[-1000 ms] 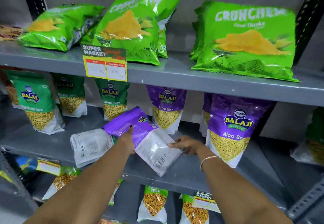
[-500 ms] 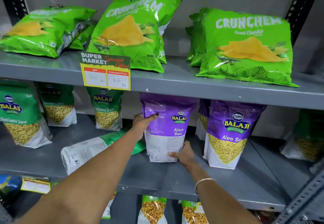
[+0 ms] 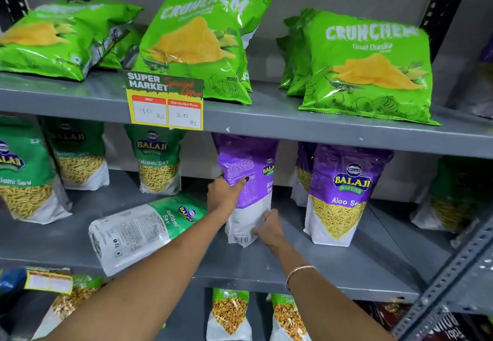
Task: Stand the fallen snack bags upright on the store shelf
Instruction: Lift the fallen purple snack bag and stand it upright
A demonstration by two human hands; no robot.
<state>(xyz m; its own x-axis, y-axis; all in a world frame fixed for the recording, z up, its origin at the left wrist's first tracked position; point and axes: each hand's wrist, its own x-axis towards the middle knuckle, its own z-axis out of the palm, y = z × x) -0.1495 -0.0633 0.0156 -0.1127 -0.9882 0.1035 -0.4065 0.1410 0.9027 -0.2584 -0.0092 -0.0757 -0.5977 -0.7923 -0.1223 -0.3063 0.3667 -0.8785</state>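
Note:
A purple Aloo Sev bag stands upright on the middle shelf, turned so its side and back face me. My left hand grips its left edge near the middle. My right hand holds its lower right corner. A green Ratlami Sev bag lies fallen on its side on the same shelf, just left of my left arm, its back label up.
Upright purple Aloo Sev bags stand to the right, upright green Ratlami Sev bags to the left and behind. Green Crunchem bags sit on the upper shelf with a price tag. A perforated post rises at the right.
The purple bag went from lying tilted on the shelf to standing upright, lifted by both hands. It has since turned a little so its back faces me more.

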